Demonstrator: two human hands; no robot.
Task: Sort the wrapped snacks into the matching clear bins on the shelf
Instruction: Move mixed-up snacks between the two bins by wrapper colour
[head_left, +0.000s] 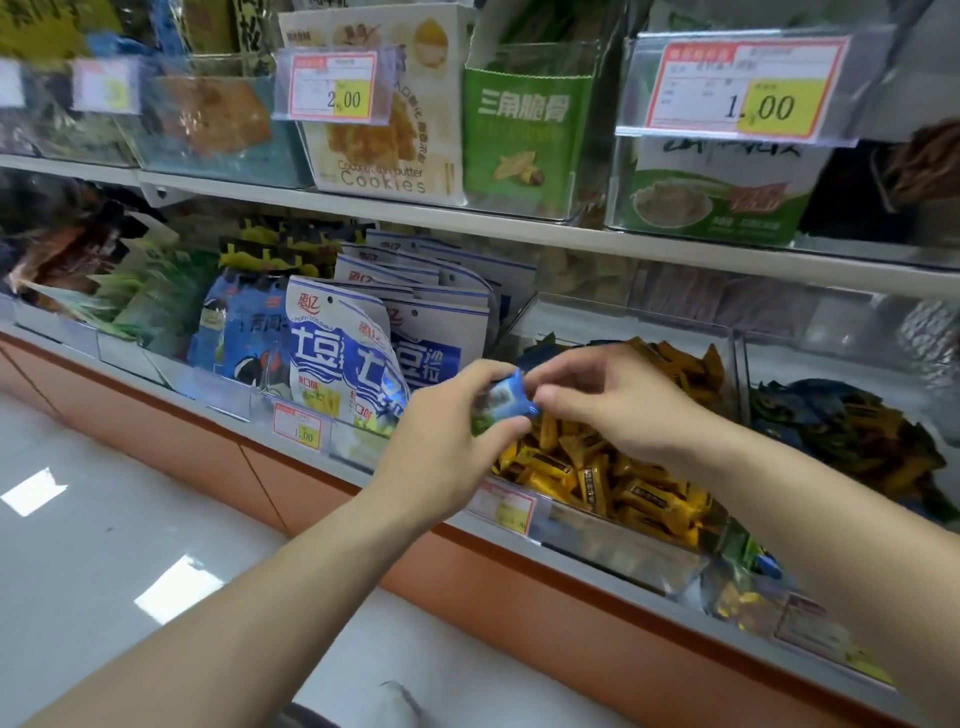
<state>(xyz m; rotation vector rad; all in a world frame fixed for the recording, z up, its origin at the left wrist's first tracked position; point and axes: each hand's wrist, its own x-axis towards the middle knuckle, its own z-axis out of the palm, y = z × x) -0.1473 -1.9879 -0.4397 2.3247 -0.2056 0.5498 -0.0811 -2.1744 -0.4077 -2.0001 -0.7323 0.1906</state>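
Observation:
My left hand (447, 441) grips a small blue wrapped snack (506, 397) above the front of a clear bin (597, 530) full of yellow wrapped snacks (587, 467). A green wrapper edge shows under the blue one in the same hand. My right hand (618, 400) reaches in from the right and pinches the right end of the blue snack. To the right, a second clear bin (748, 364) holds mixed blue, green and yellow wrapped snacks (841, 431).
Blue-and-white snack bags (358, 358) stand upright left of the yellow bin. Price tags (298, 431) hang on the shelf's front rail. An upper shelf (467, 218) carries cookie boxes and green packs. A glossy white floor (104, 519) lies below left.

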